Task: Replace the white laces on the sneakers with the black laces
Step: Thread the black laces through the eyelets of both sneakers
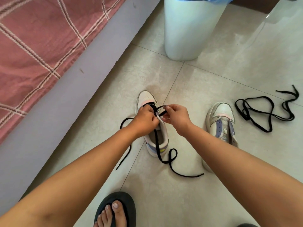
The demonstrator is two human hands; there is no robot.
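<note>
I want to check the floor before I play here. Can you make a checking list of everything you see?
Surface: pale tiled floor, seams showing.
Job's things: left sneaker with a black lace partly threaded, its ends trailing on the floor; right sneaker with no lace; spare black lace loose on the tiles to its right. White laces: nothing seen.
Clutter: nothing seen.
Hands: left hand grips the sneaker's tongue area; right hand pinches the black lace.
Cables: nothing seen.
Surroundings: white bin with a blue liner, bed with a pink checked cover, a foot in a dark sandal.
</note>
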